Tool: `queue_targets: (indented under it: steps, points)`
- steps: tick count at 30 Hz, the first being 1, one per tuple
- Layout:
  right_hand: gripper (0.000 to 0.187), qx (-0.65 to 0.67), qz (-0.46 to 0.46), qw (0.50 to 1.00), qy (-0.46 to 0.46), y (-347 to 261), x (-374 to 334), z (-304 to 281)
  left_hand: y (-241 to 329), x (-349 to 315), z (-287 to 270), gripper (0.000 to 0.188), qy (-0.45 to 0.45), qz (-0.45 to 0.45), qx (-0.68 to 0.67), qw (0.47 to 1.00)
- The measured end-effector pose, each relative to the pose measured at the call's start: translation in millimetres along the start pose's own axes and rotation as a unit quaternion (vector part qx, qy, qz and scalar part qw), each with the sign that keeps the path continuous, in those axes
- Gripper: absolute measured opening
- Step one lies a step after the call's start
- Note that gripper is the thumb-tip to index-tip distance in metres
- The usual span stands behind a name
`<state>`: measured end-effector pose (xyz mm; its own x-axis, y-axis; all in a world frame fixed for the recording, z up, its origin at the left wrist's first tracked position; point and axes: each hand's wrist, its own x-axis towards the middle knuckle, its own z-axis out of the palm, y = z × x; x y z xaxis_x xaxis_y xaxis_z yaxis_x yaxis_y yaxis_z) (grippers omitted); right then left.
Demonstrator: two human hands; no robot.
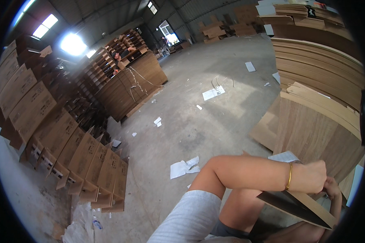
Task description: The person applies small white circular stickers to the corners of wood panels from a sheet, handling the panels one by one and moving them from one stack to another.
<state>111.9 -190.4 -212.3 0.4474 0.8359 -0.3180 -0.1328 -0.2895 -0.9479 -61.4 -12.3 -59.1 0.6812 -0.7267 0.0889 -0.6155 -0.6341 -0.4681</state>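
My left arm, in a pale grey sleeve with a gold bracelet at the wrist, reaches across to the lower right. My left hand is closed, its back towards me; whatever its fingers grip is hidden. Close beside it, my right hand comes up from below with bent fingers, and I cannot make out what they hold. Below both hands, a dark-faced flat board with a light brown edge lies across near my bare leg. Just beyond my left forearm is a white printed sheet.
Wooden panels are stacked high at the right. Leaning cardboard cartons line the left. Torn paper litters the concrete floor. Farther off, people stand behind a large wooden stack.
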Motion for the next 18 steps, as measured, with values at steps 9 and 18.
queue_targets:
  steps: [9,18]
  points:
    - [0.026,0.006,0.012,1.0,-0.007,2.5,1.4,-0.1,0.9,-1.1,-2.4,0.011,0.002,0.008,-0.014,1.0]
    - [0.019,0.014,0.001,1.0,0.007,28.9,14.5,-17.5,0.8,1.5,4.9,0.017,0.007,-0.016,-0.033,0.999]
